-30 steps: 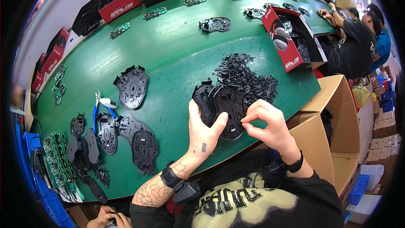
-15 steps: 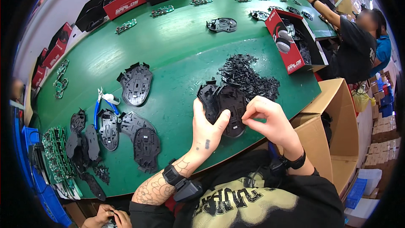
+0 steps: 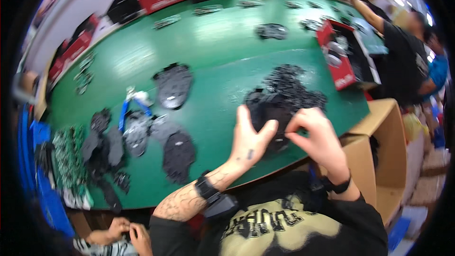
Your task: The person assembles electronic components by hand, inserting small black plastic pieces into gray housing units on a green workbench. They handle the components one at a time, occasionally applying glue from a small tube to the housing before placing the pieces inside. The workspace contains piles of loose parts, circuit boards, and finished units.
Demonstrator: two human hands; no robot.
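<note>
My left hand (image 3: 251, 137) grips a black plastic mouse base shell (image 3: 276, 114), its thumb over the near edge and its fingers along the left side. A second dark shell piece (image 3: 253, 102) overlaps it at the left; motion blur hides where they meet. At the right edge of the shell, my right hand (image 3: 315, 130) is closed in a pinch, thumb and forefinger together. Whatever sits between those fingertips is too small to make out. Just beyond both hands lies a heap of small black plastic parts (image 3: 294, 85).
Left on the green table (image 3: 218, 83) are more black shells (image 3: 174, 85), blue-handled cutters (image 3: 124, 114) and stacked green circuit boards (image 3: 68, 149). A red box (image 3: 339, 61) stands at the far right, an open carton (image 3: 391, 161) nearer. Another person's hands (image 3: 125, 232) are at lower left.
The whole view has shifted, so the table's things sit farther right, and it is blurred. My left thumb and forefinger look a little wider apart; the right hand keeps its pinch.
</note>
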